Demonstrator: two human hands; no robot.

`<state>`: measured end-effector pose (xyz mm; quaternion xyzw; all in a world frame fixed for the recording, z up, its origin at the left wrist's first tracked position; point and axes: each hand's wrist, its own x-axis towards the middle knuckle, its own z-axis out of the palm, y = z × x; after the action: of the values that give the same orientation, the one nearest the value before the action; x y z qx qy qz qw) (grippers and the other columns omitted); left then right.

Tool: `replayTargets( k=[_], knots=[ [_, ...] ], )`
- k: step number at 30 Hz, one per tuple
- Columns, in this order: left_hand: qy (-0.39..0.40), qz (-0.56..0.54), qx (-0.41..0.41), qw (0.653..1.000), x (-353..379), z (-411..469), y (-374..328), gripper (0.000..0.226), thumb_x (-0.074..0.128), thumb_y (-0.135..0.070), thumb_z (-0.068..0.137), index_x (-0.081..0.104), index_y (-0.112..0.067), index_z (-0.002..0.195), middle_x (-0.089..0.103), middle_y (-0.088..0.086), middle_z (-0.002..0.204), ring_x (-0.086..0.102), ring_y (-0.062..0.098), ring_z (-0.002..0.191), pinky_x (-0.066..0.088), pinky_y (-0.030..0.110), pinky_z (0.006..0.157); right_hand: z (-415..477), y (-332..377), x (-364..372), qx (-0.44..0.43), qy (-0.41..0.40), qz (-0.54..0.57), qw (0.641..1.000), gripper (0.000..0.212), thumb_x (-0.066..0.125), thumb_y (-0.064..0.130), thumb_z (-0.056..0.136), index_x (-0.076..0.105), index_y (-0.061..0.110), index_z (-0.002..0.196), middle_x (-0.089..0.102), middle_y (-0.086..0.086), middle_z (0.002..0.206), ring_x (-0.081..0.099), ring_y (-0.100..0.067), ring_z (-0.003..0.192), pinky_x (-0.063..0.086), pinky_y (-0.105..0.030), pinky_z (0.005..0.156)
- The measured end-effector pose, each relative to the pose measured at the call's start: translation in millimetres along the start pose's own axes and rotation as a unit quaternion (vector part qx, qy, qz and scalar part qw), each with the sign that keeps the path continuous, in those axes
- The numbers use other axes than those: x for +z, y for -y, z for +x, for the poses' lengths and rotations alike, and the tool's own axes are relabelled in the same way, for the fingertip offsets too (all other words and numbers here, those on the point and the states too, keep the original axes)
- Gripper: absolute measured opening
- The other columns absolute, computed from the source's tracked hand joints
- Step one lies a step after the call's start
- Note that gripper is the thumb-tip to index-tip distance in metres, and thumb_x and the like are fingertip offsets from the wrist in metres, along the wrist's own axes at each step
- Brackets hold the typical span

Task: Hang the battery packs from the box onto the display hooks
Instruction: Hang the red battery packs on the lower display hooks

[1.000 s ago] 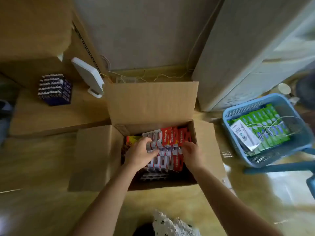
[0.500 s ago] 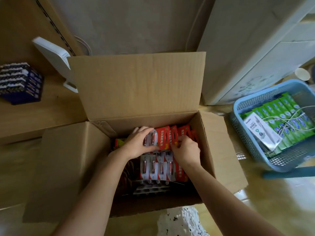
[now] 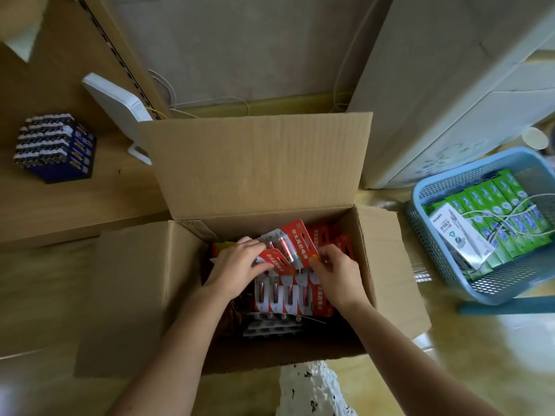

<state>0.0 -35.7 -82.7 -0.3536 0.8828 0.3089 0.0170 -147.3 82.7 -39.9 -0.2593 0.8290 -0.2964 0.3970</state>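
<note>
Inside the box (image 3: 255, 163), the left hand (image 3: 240, 268) and right hand (image 3: 339, 274) both grip red battery packs (image 3: 292, 241), now raised and tilted above the row where they lay before.

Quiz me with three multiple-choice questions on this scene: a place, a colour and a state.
1. Beside the cardboard box, the blue basket stands on its: A left B right C far side
2. The battery packs in the box have cards coloured: A red B purple C green
3. The box is: A taped shut B open C flattened
Answers: B, it stands past the right flap; A, red cards show inside; B, the flaps are folded out.
</note>
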Motion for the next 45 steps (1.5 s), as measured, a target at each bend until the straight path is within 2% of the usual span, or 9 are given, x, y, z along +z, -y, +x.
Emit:
replayTargets(
  k=[4, 7, 10, 14, 18, 22, 34, 39, 45],
  knots=[
    [-0.031, -0.104, -0.064, 0.992, -38.9, -28.7, -12.7, 0.023, 0.055, -0.029, 0.09, 0.064, -0.013, 0.104, 0.07, 0.001, 0.099, 0.065, 0.014, 0.089, 0.052, 0.028, 0.075, -28.5, 31.3, -22.7, -0.016, -0.025, 0.03, 0.999, 0.01, 0.053, 0.025, 0.091, 0.049, 0.027, 0.082, 0.067, -0.001, 0.088, 0.066, -0.02, 0.08, 0.056, -0.048, 0.074],
    [-0.043, -0.21, -0.165, 0.963, -78.0, -51.8, -30.5, 0.028, 0.046, -0.027, 0.095, 0.057, -0.005, 0.107, 0.068, 0.011, 0.102, 0.065, 0.02, 0.089, 0.054, 0.036, 0.078, -55.0, 62.3, -46.1, -0.008, -0.056, 0.036, 0.998, 0.007, 0.055, 0.025, 0.089, 0.052, 0.025, 0.083, 0.067, -0.004, 0.085, 0.065, -0.024, 0.08, 0.054, -0.05, 0.073],
    [-0.031, -0.308, -0.209, 0.928, -133.1, -79.5, -63.0, 0.02, 0.042, -0.022, 0.097, 0.05, -0.005, 0.106, 0.062, 0.009, 0.104, 0.062, 0.02, 0.096, 0.054, 0.035, 0.082, -90.4, 110.5, -74.0, -0.015, -0.081, 0.053, 0.995, 0.009, 0.054, 0.026, 0.091, 0.054, 0.017, 0.091, 0.068, -0.001, 0.085, 0.066, -0.02, 0.08, 0.055, -0.04, 0.072],
    [-0.093, -0.384, -0.199, 0.897, -227.6, -123.8, -104.4, 0.005, 0.051, -0.013, 0.092, 0.054, -0.017, 0.093, 0.066, 0.009, 0.098, 0.064, 0.021, 0.093, 0.052, 0.035, 0.082, -142.0, 191.4, -107.4, -0.067, -0.09, 0.088, 0.99, 0.018, 0.058, 0.015, 0.089, 0.051, 0.024, 0.074, 0.061, 0.013, 0.071, 0.059, 0.0, 0.062, 0.046, -0.009, 0.056],
    [-0.166, -0.44, -0.19, 0.861, -316.9, -173.1, -133.7, 0.009, 0.059, -0.006, 0.086, 0.063, -0.014, 0.087, 0.071, 0.002, 0.085, 0.068, 0.012, 0.078, 0.054, 0.017, 0.066, -190.2, 272.8, -129.0, -0.106, -0.045, 0.137, 0.984, 0.011, 0.057, 0.009, 0.089, 0.054, 0.013, 0.079, 0.064, 0.003, 0.075, 0.063, -0.006, 0.064, 0.051, -0.014, 0.058],
    [-0.237, -0.47, -0.177, 0.832, -389.1, -222.7, -141.4, 0.012, 0.058, -0.005, 0.087, 0.066, -0.013, 0.088, 0.074, -0.007, 0.078, 0.07, 0.004, 0.076, 0.052, 0.013, 0.063, -233.5, 349.3, -130.7, -0.157, 0.006, 0.18, 0.971, 0.005, 0.056, 0.01, 0.089, 0.056, 0.01, 0.084, 0.066, -0.001, 0.081, 0.066, 0.001, 0.067, 0.053, -0.012, 0.059],
    [-0.32, -0.422, -0.143, 0.836, -532.6, -362.7, -35.5, 0.017, 0.052, -0.012, 0.091, 0.064, -0.023, 0.097, 0.073, -0.007, 0.089, 0.069, 0.004, 0.085, 0.053, 0.015, 0.068, -321.6, 488.7, -12.9, -0.246, 0.037, 0.201, 0.948, 0.006, 0.056, 0.011, 0.088, 0.061, 0.007, 0.089, 0.068, 0.0, 0.083, 0.067, 0.0, 0.072, 0.054, -0.014, 0.064],
    [-0.331, -0.402, -0.135, 0.843, -581.5, -399.0, 31.4, 0.013, 0.053, -0.016, 0.09, 0.064, -0.023, 0.092, 0.073, -0.006, 0.085, 0.069, 0.003, 0.08, 0.053, 0.013, 0.063, -349.3, 537.6, 61.4, -0.245, 0.025, 0.22, 0.944, 0.008, 0.058, 0.015, 0.087, 0.062, 0.007, 0.088, 0.069, -0.006, 0.085, 0.068, -0.009, 0.076, 0.057, -0.027, 0.068],
    [-0.347, -0.403, -0.158, 0.832, -612.8, -401.7, 85.7, 0.012, 0.053, -0.023, 0.091, 0.062, -0.02, 0.097, 0.07, 0.0, 0.095, 0.07, 0.011, 0.084, 0.055, 0.02, 0.065, -356.2, 585.4, 114.6, -0.26, 0.014, 0.234, 0.937, 0.01, 0.056, 0.014, 0.089, 0.06, 0.005, 0.091, 0.066, 0.003, 0.083, 0.066, 0.001, 0.072, 0.054, -0.017, 0.061]
  ],
)
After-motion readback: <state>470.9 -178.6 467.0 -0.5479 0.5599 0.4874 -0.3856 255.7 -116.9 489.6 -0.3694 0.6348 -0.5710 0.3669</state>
